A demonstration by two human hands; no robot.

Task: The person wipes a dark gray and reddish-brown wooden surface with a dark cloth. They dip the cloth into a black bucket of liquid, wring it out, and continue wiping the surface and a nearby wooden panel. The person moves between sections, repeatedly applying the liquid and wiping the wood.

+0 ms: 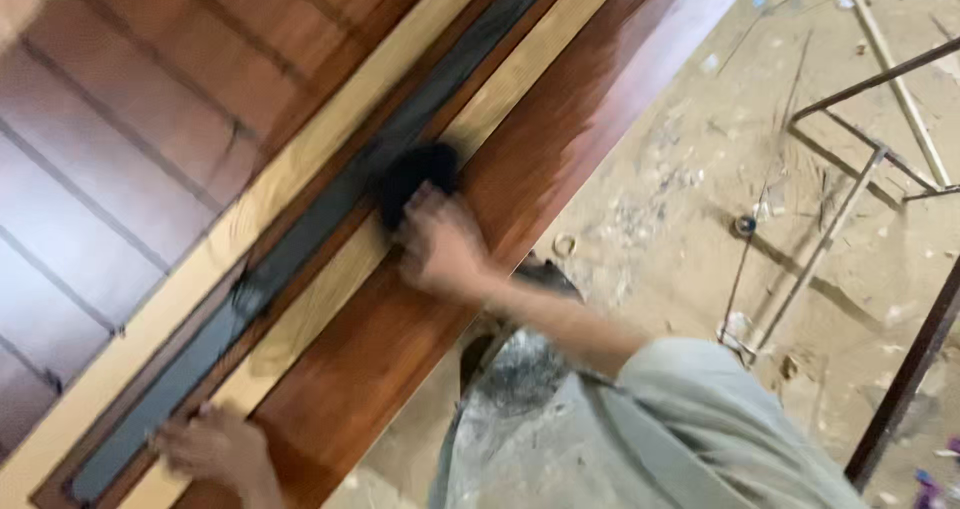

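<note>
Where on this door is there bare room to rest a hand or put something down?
Free: the wide reddish board right of the pale strip, and the panelled area at upper left. Crowded: the dark strip, where the right hand presses a black pad and the left hand rests.

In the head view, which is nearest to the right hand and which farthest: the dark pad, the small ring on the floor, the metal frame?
From the right hand:
1. Dark pad, under the fingers, on the door.
2. Small ring, on the floor just right.
3. Metal frame, far right.

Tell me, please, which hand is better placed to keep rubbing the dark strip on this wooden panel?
The right hand, probably: it grips the dark pad right on the dark strip. The left hand lies flat on the panel's lower edge, apparently bracing it.
</note>
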